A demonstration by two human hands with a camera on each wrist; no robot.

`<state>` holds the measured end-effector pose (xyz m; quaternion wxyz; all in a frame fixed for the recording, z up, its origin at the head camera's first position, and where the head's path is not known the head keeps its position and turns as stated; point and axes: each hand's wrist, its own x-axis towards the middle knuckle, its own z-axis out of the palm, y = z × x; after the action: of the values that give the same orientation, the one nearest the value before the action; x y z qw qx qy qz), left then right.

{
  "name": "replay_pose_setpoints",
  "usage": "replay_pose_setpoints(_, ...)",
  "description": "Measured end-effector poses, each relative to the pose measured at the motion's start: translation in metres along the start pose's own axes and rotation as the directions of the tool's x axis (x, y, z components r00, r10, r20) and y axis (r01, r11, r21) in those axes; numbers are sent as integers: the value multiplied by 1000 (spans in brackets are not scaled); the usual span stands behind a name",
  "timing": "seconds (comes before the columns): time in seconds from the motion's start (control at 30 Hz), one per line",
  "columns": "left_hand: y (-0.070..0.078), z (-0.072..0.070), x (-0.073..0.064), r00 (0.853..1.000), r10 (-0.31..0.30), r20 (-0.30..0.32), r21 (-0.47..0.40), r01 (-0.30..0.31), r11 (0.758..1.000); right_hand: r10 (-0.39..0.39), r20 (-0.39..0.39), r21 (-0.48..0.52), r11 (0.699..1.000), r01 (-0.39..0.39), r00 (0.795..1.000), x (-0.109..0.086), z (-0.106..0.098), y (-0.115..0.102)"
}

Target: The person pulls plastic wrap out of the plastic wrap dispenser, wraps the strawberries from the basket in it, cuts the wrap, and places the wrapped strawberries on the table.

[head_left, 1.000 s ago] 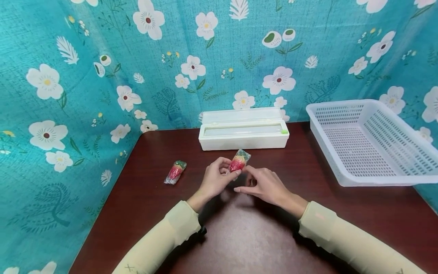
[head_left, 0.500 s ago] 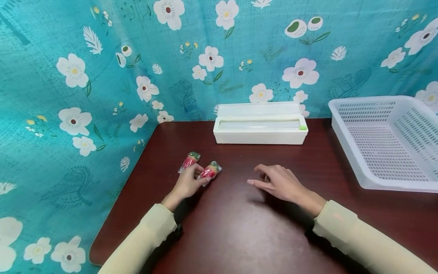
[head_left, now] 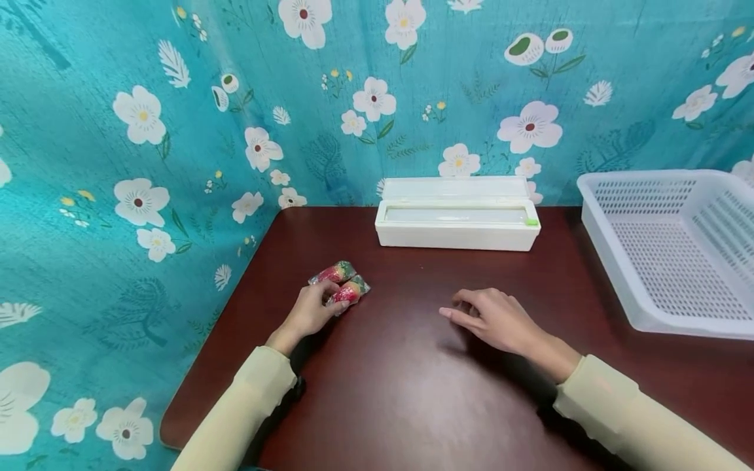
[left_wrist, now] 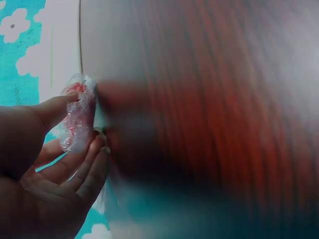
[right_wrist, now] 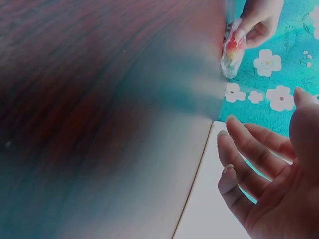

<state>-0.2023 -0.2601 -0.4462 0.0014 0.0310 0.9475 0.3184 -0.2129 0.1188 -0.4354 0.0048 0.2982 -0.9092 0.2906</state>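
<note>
My left hand (head_left: 307,313) pinches a strawberry wrapped in clear film (head_left: 350,291) between thumb and fingers, low over the left part of the table. A second film-wrapped strawberry (head_left: 334,272) lies just behind it, partly covered by the fingers in the head view. The left wrist view shows the thumb pressed on the crinkled film of the held strawberry (left_wrist: 79,119). Over the middle right of the table, my right hand (head_left: 497,320) is held with loosely bent fingers and nothing in them. In the right wrist view those fingers (right_wrist: 259,152) are spread apart.
A white plastic-wrap dispenser (head_left: 456,237), its lid raised and a green slider at its right end, stands at the back of the dark red table (head_left: 389,386). To the right is a white perforated basket (head_left: 639,297). Floral blue cloth (head_left: 330,157) hangs behind and at the left.
My left hand has carried the wrapped strawberry leftward, away from my right hand, and down beside the other one. The right hand has drawn away from it. The head view has turned left.
</note>
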Motion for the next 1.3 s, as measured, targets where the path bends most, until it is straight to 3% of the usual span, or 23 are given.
replay_pose_setpoints(0.1,-1,-3,-6,999,19,26,43,-20,999,12,0,1,1000,-12,1000,-7,-2,1)
replay_pose_setpoints(0.33,1,-12,-15,998,67,19,102,-68,992,17,2,-22,1000,-17,1000,-12,-12,-4)
replay_pose_setpoints(0.47,24,-23,-19,989,142,-37,140,-136,981,35,5,-53,998,-35,999,-22,-32,-6)
replay_pose_setpoints(0.57,57,-37,-21,963,241,-120,162,-221,962,1,17,-110,994,1,1000,-27,-60,-13)
replay_pose_setpoints(0.67,101,-50,-18,904,377,-204,170,-346,923,-66,9,-192,979,67,998,-26,-96,-28)
replay_pose_setpoints(0.77,153,-57,-9,814,512,-276,181,-479,859,-154,-98,-237,963,127,983,-19,-131,-46)
replay_pose_setpoints(0.87,201,-54,9,713,621,-326,227,-579,783,-201,-289,-238,962,133,936,-6,-159,-58)
replay_pose_setpoints(0.9,213,-52,17,687,644,-336,240,-599,764,-204,-349,-229,965,128,915,-1,-167,-59)
replay_pose_setpoints(0.97,232,-45,37,659,662,-357,259,-611,748,-195,-435,-227,968,103,879,11,-176,-57)
replay_pose_setpoints(1.0,238,-41,48,654,662,-366,259,-611,748,-192,-462,-238,967,87,866,17,-179,-54)
replay_pose_setpoints(1.07,245,-33,67,668,638,-382,252,-589,768,-194,-481,-272,960,64,855,29,-180,-43)
replay_pose_setpoints(1.2,245,-10,101,738,553,-387,296,-469,832,-176,-473,-353,936,-3,863,52,-170,-15)
replay_pose_setpoints(1.3,243,14,122,793,485,-370,371,-352,859,-115,-504,-358,930,-86,856,64,-159,8)
